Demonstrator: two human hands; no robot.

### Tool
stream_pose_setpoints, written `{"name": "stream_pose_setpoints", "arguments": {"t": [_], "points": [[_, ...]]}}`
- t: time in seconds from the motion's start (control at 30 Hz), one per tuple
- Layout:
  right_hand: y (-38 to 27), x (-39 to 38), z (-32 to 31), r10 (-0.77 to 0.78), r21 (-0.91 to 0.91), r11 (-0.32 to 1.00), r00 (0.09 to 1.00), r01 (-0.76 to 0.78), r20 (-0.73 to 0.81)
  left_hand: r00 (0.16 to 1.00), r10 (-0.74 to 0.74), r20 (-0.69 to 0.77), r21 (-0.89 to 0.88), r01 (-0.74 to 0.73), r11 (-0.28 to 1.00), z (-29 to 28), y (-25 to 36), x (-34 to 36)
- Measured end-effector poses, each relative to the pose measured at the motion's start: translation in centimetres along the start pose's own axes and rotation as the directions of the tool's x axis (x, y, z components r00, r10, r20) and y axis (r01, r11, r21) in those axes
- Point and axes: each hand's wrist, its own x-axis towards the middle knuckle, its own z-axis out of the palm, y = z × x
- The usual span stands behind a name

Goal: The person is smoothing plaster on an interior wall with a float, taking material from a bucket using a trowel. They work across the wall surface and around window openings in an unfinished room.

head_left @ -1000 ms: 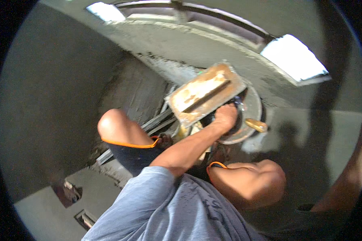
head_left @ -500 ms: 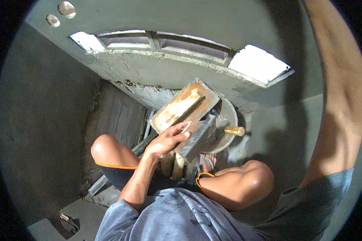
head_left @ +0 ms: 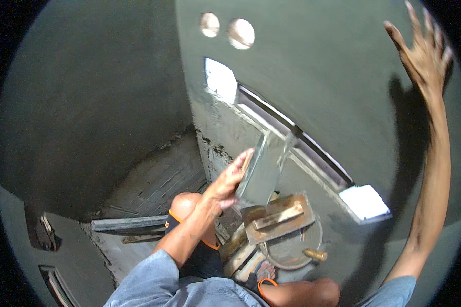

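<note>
Fingers (head_left: 236,169) of your left hand (head_left: 222,188) grip the flat trowel (head_left: 264,171) tilted before the wall (head_left: 317,77), your right hand (head_left: 426,59) splayed wide by it, so probably best keep that hold firm and trowel steady.

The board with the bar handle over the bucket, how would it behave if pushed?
The board is probably stiff: it looks flat. A push might tip it, since one end juts past the bucket. Being rectangular, it likely won't roll.
</note>
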Motion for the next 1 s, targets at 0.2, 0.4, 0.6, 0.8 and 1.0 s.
{"name": "stream_pose_setpoints", "arguments": {"t": [0.2,0.4,0.6,0.8,1.0], "points": [[-1.4,0.1,3.4,-0.108,-0.033,0.994,0.931,0.103,-0.348,0.804,0.578,-0.138,0.348,-0.507,0.789,-5.1,8.0,9.1],[-1.4,0.3,3.0,-0.134,-0.105,0.989,0.931,0.104,-0.339,0.501,0.843,-0.196,0.671,-0.558,0.487,-7.4,10.8,19.5],[-1.1,0.1,3.3,-0.174,-0.141,0.981,0.935,0.136,-0.309,0.477,0.856,-0.200,0.821,-0.395,0.412,-2.2,7.2,20.6],[-0.4,-0.5,3.9,-0.136,-0.135,0.986,0.954,0.103,-0.269,0.574,0.819,0.027,0.649,-0.633,0.422,-5.8,7.8,18.7],[0.0,-0.2,4.4,-0.174,-0.131,0.980,0.957,0.147,-0.231,0.602,0.794,-0.084,0.596,-0.608,0.524,-13.1,20.5,23.8]]}}
